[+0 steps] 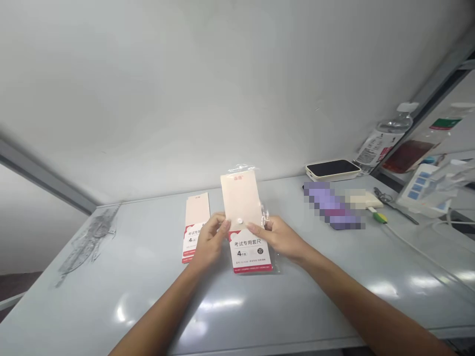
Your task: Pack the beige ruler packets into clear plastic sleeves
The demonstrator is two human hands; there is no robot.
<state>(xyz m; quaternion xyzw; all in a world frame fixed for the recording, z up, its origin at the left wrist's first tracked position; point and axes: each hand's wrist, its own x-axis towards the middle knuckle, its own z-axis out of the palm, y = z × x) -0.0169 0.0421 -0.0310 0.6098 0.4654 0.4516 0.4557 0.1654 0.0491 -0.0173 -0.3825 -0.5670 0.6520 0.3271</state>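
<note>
A pale grey desk (315,306) is backed by a white wall (185,84). Two packets are counted on the scene, and the one nearest the camera is taken as the landmark: the held ruler packet (243,202). It is raised just above the desk, tilted back, with its long side running away from the viewer. A peach card is seen inside a clear plastic sleeve, with a round white sticker near the middle and a red-edged white label at the lower end, on which "考试专用套尺" and a large "4" are printed. The sleeve's loose top edge is lit above the card.

Two hands are seen. The packet is held between them: its left edge is pinched by the nearly closed left grip (210,242), and its right edge by the nearly closed right grip (280,238).

Just left of the held ruler packet, a second ruler packet (196,210) of the same print is laid flat on the desk. To its right, a plastic bottle (389,133) is lying far off, and a phone (332,169) in a cream case is placed nearer. Beside the phone, a pixel-blurred object (332,205) is left, too obscured to be identified. Further right, a pair of scissors (384,199) and a green-and-yellow clip (380,216) are lying.
</note>
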